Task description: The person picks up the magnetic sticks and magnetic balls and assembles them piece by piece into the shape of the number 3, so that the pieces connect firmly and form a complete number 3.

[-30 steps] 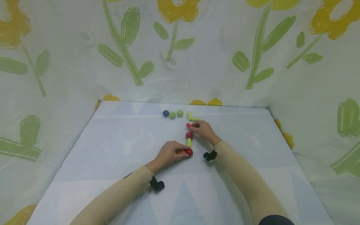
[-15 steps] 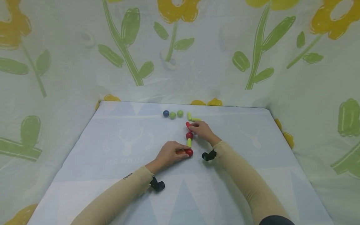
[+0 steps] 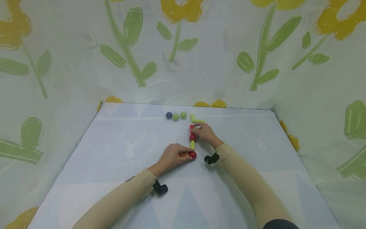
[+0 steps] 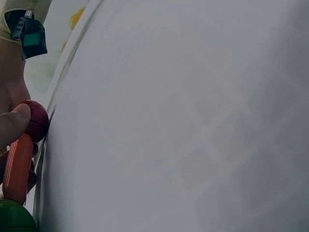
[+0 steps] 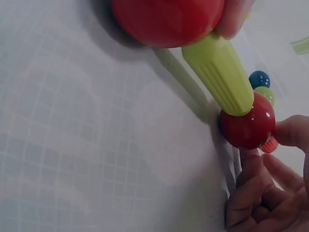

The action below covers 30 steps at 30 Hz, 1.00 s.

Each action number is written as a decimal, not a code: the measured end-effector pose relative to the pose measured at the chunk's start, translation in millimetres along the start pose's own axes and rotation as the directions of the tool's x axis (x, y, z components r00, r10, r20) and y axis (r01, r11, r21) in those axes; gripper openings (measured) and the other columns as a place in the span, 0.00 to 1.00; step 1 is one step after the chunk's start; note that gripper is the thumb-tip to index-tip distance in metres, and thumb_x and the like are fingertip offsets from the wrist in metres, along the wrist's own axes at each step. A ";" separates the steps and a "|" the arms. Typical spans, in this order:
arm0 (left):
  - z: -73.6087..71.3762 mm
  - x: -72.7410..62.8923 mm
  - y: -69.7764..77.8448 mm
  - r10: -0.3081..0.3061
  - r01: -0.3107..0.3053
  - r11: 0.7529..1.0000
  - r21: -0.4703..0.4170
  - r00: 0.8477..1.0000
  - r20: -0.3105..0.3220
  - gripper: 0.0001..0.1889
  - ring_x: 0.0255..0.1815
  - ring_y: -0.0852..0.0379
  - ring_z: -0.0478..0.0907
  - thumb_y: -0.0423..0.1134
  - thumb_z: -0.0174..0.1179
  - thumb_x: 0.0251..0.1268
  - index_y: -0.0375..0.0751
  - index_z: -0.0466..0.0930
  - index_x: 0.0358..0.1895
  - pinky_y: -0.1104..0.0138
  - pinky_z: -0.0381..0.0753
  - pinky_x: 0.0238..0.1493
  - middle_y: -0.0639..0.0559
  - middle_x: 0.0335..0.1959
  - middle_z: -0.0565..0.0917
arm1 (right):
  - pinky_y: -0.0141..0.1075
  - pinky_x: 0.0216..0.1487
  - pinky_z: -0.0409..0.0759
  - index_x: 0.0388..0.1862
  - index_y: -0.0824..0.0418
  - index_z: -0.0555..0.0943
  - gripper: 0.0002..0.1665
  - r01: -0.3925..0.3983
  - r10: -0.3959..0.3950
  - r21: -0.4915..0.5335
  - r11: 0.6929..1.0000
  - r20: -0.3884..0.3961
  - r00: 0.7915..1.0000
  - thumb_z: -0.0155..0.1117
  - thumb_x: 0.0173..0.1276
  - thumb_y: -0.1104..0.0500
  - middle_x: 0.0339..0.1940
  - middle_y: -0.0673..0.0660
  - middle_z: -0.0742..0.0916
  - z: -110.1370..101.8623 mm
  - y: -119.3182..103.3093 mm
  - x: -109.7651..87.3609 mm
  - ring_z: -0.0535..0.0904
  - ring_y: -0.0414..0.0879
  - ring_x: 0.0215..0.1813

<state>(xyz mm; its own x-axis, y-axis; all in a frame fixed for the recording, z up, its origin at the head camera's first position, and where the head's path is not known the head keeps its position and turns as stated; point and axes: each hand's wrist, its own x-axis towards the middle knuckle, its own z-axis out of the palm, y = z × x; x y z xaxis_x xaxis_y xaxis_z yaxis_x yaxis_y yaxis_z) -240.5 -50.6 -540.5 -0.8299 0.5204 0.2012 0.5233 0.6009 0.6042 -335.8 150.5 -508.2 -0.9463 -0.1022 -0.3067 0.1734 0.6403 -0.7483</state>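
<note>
My left hand (image 3: 171, 156) pinches the near red ball (image 3: 193, 155), its thumb pressed on it. From that ball an orange ribbed rod (image 4: 18, 166) runs to a green ball (image 4: 17, 216), seen in the left wrist view; the head view hides that green ball under the hand. A yellow-green rod (image 3: 192, 145) links the near red ball to a farther red ball (image 3: 193, 138). My right hand (image 3: 204, 132) pinches a red rod (image 3: 191, 127), lined up at the far side of that farther ball. In the right wrist view, the ball partly covers this rod.
Beyond the right hand lie two loose yellow-green rods (image 3: 199, 121). Left of them sit two light green balls (image 3: 183, 115) and a dark blue ball (image 3: 169, 115). A flower-printed curtain (image 3: 211, 63) stands behind the white patterned table (image 3: 120, 133).
The right hand has turned the red rod from slanted to nearly straight and brought it down against the farther red ball. The left hand has stayed in place.
</note>
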 end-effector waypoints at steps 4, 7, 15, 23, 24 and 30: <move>-0.5 0.6 0.6 -0.008 0.008 1.000 0.000 1.000 0.008 0.17 0.35 0.65 0.76 0.51 0.72 0.62 0.57 0.89 0.55 0.70 0.75 0.39 0.65 0.41 0.88 | 0.37 0.42 0.81 0.69 0.51 0.76 0.27 0.019 -0.019 -0.009 1.000 0.005 1.000 0.63 0.75 0.48 0.53 0.59 0.84 -0.3 -1.6 -3.2 0.80 0.50 0.47; -1.3 0.7 1.4 -0.003 0.003 1.000 -0.004 1.000 0.006 0.17 0.35 0.65 0.75 0.50 0.72 0.62 0.56 0.89 0.55 0.70 0.75 0.38 0.65 0.40 0.88 | 0.38 0.42 0.81 0.70 0.51 0.76 0.27 0.030 -0.030 -0.019 0.999 0.016 0.999 0.62 0.75 0.48 0.53 0.60 0.84 -0.8 -3.4 -5.1 0.80 0.50 0.46; -2.4 -0.4 2.7 0.005 -0.005 1.000 -0.001 1.000 -0.008 0.17 0.34 0.65 0.75 0.49 0.73 0.62 0.55 0.89 0.54 0.70 0.75 0.38 0.64 0.39 0.89 | 0.41 0.48 0.82 0.74 0.49 0.71 0.32 0.008 -0.005 -0.054 0.998 0.055 0.998 0.64 0.74 0.47 0.56 0.60 0.84 0.2 -3.0 -5.2 0.82 0.51 0.48; -2.8 -1.6 3.0 0.004 -0.004 1.000 0.010 1.000 -0.013 0.18 0.35 0.64 0.75 0.49 0.73 0.62 0.54 0.89 0.55 0.70 0.75 0.38 0.62 0.40 0.89 | 0.41 0.47 0.81 0.77 0.47 0.68 0.35 0.044 -0.038 -0.080 0.996 0.076 0.996 0.63 0.74 0.46 0.52 0.58 0.85 0.4 -0.1 -8.0 0.81 0.51 0.46; -2.7 -1.7 3.0 0.004 -0.003 1.000 0.010 1.000 -0.013 0.18 0.35 0.64 0.75 0.49 0.73 0.62 0.54 0.89 0.55 0.70 0.75 0.38 0.62 0.40 0.89 | 0.41 0.47 0.81 0.77 0.47 0.67 0.35 0.052 -0.045 -0.080 0.995 0.081 0.996 0.63 0.74 0.45 0.52 0.58 0.85 0.1 0.4 -8.8 0.81 0.50 0.46; -1.8 -1.5 3.0 -0.009 0.009 1.000 0.010 1.000 -0.004 0.18 0.36 0.65 0.76 0.50 0.73 0.62 0.55 0.88 0.55 0.70 0.76 0.39 0.63 0.42 0.89 | 0.40 0.46 0.82 0.78 0.48 0.66 0.38 0.096 -0.089 -0.058 0.994 0.108 0.990 0.65 0.73 0.46 0.49 0.57 0.86 -2.1 2.9 -14.1 0.81 0.50 0.45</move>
<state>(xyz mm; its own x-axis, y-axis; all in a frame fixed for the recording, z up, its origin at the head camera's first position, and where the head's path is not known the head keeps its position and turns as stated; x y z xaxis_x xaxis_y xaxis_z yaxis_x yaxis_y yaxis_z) -238.1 -50.7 -537.6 -0.8353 0.5125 0.1991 0.5178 0.6119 0.5979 -322.5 155.4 -504.8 -0.9231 -0.2403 -0.3003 0.0656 0.6710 -0.7385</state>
